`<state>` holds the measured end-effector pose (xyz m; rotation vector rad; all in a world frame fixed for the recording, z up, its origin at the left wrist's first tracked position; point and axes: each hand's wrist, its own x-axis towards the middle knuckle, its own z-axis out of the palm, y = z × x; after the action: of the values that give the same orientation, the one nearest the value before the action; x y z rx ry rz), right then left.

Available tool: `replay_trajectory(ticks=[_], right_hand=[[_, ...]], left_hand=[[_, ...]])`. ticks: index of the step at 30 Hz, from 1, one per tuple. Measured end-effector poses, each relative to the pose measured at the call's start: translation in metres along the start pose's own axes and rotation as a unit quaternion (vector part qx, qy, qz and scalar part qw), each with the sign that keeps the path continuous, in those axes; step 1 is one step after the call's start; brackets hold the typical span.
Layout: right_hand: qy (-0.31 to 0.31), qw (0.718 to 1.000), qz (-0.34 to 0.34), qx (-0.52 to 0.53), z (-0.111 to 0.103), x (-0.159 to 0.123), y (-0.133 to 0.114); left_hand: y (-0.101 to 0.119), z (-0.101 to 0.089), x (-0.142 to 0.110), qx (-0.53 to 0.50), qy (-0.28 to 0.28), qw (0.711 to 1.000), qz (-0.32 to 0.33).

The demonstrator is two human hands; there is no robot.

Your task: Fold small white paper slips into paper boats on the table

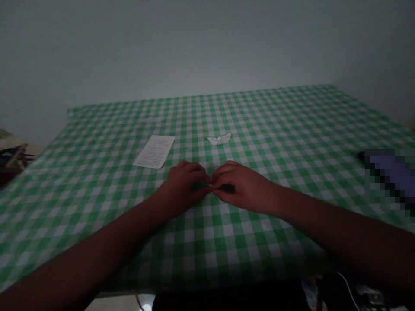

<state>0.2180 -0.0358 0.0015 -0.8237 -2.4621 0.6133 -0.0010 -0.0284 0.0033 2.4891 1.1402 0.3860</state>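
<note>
My left hand and my right hand meet at the middle of the table, fingers curled and pinched together. Between the fingertips shows a tiny pale bit, something small that I cannot make out. A folded white paper boat lies on the cloth just beyond my hands. A printed white sheet of paper lies flat to the left of the boat, beyond my left hand.
The table wears a green and white checked cloth and stands against a plain wall. A blurred dark and purple object sits at the right edge. Some clutter lies off the table's left side. Cables hang below the front edge.
</note>
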Motion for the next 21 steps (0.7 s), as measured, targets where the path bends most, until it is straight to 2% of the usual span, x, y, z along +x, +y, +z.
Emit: replay_trajectory(ticks=[4, 12, 21], right_hand=[[0.013, 1.0, 0.004, 0.001, 0.004, 0.002, 0.002], [-0.007, 1.0, 0.0, 0.006, 0.004, -0.001, 0.007], [0.007, 1.0, 0.012, 0.003, 0.005, -0.002, 0.005]], left_hand=[[0.0, 0.0, -0.001, 0.003, 0.002, 1.0, -0.021], [-0.005, -0.007, 0.004, -0.038, -0.037, 0.998, -0.031], [-0.005, -0.01, 0.002, -0.057, -0.015, 0.998, 0.016]])
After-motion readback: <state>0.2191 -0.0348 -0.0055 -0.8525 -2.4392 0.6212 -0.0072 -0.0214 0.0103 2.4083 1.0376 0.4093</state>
